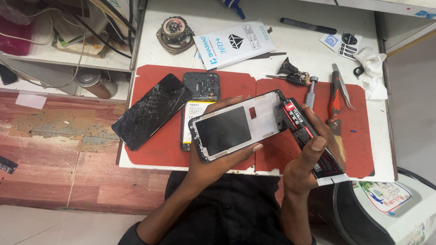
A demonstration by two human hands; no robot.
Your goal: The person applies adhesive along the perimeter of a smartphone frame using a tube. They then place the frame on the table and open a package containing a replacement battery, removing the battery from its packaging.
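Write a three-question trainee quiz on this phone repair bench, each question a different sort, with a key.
1. True or false: the cracked phone screen lies in the left hand.
2. Which hand holds the black glue tube? A left, B right, C neither.
3. Fill in: the tube's nozzle touches the top edge of the phone ____.

Key: 1 false, it lies on the red mat. 2 B, the right hand. 3 frame.

A phone repair workshop. On the red work mat (154, 149) lie a cracked phone screen (152, 110) and an opened phone body (199, 97); tweezers (341, 86) and a screwdriver (310, 92) rest at its right end, tangled cables (97, 27) left of it.
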